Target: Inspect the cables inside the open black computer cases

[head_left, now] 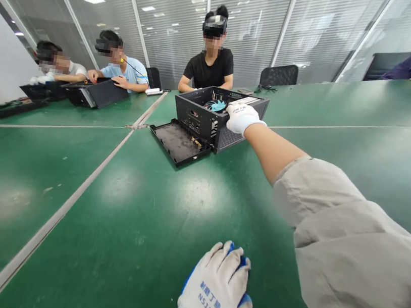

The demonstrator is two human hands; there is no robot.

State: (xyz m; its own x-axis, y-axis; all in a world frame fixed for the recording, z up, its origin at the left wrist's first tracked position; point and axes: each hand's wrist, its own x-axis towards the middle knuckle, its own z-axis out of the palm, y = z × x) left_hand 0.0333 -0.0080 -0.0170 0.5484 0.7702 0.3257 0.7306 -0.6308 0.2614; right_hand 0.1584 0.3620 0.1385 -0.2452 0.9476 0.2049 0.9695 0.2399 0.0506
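Note:
At arm's length across the green table, my right hand (241, 117) in a white work glove is closed over the near rim of a black computer case (198, 118). The case lies on its side with its top uncovered. Inside it shows a fan with light-blue blades (216, 105), and a pale part lies near my fingers. My fingertips are partly hidden behind the rim. Against the left of the case rests a black panel (180, 141), dusty on its inner face. Close to me, my left hand (211, 290), in a white and blue glove, lies palm down with fingers stretched out, holding nothing.
A person in black (210, 68) sits just behind the case. Two people at the left handle other black cases (97, 93). Pale seam strips (81, 192) cross the green tabletop (131, 245). Cables (266, 88) lie at the far edge, near a black chair (280, 75).

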